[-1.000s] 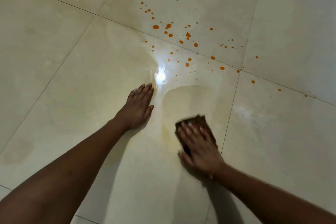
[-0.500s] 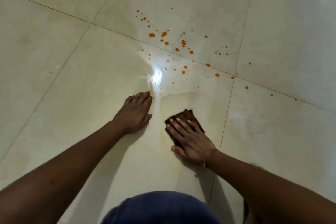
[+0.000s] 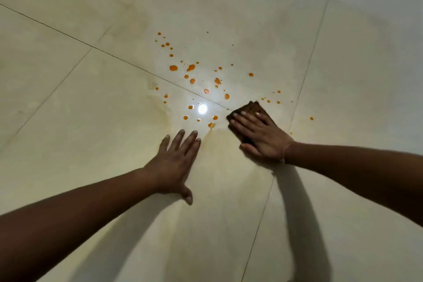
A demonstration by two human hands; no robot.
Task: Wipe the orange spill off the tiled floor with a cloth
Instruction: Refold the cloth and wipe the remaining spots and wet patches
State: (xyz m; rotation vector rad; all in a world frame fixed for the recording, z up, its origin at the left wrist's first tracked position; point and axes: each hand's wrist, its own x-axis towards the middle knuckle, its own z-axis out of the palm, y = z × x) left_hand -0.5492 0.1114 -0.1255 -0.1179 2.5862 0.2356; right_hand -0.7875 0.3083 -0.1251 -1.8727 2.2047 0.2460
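**Flat palm on the cloth at the edge of the orange drops**

The right hand (image 3: 258,137) lies flat on a dark brown cloth (image 3: 250,107), fingers straight and slightly fanned, pressing it onto the floor. It does not curl around the cloth. The far end of the cloth shows beyond the fingertips, and a strip of it shows along the side nearer the left hand. A thin thread band (image 3: 285,151) circles the right wrist.

The left hand (image 3: 174,162) is planted on the bare tile just beside the right hand. Its palm is down, its fingers are straight and spread, its thumb sticks out toward the person, and it holds nothing.

The cloth sits where a diagonal grout line (image 3: 128,63) runs in from the left, with its far edge right on that line. The orange spill (image 3: 192,81) is scattered drops, not a pool. The larger drops are beyond and between the two hands, on both sides of the grout line. A few small ones lie just past the cloth's far edge, and single drops sit farther right.

A bright light reflection (image 3: 202,109) glares off the tile among the nearest drops. A faint yellowish wet film (image 3: 219,142) tints the pale tiled floor (image 3: 80,126) between and around the hands. Both forearms cast long shadows (image 3: 302,213) back toward the person.
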